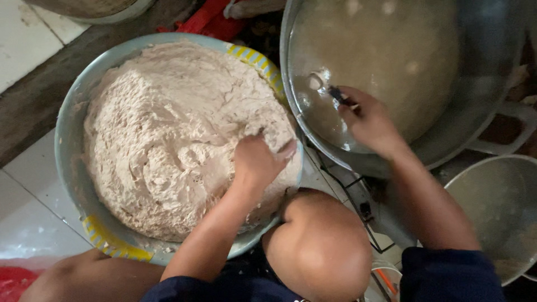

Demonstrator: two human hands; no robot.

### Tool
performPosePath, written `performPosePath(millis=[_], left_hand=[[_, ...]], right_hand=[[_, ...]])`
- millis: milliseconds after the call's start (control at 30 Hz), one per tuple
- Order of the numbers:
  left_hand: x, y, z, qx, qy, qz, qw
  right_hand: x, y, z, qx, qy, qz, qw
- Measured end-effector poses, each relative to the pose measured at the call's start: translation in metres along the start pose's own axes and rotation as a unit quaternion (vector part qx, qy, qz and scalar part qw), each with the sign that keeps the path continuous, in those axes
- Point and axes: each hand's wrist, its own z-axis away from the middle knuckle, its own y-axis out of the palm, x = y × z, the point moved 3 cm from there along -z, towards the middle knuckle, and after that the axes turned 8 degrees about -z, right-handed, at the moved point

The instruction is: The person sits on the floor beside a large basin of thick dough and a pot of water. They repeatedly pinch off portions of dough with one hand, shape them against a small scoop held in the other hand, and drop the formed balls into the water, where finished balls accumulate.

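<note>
Pressing into pale pinkish paste, the left hand (258, 162) has fingers curled in the mass at the right edge of the wide grey basin with yellow-striped rim (70, 134); the basin looks nearly full; right of it, the right hand (366, 120) pinches a small dark-handled spoon (330, 89) over cloudy broth in the large metal pot (481, 67), where few pale lumps float.

Pale pinkish-beige paste (168, 140), thick and rough-surfaced, heaped high in a round grey-blue basin (70, 128) with yellow striped rim patches; the left hand (257, 162) presses into its near right edge. A spoon (327, 88) with a dark handle and a pale bowl, pinched in the right hand (369, 123), is tilted with its tip at the surface of cloudy liquid in a large metal pot (475, 112), just beyond the fingers.
</note>
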Motion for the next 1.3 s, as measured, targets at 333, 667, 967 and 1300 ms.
performPosePath(millis=[333,667,967,1300], left_hand=[[0.005,0.011,0.005,-0.151,0.059,0.272,0.949],[0.007,0.001,0.002,0.016,-0.049,0.067,0.996],[0.003,0.000,0.014,0.036,-0.036,0.063,0.997],[0.002,-0.001,0.017,-0.168,0.088,0.320,0.928]], right_hand=[[0.032,0.031,0.078,0.145,-0.027,-0.101,0.984],[0.022,0.033,0.059,0.172,0.128,-0.234,0.948],[0.000,-0.004,-0.015,0.001,0.029,0.023,0.999],[0.040,0.030,0.087,0.154,-0.115,-0.074,0.979]])
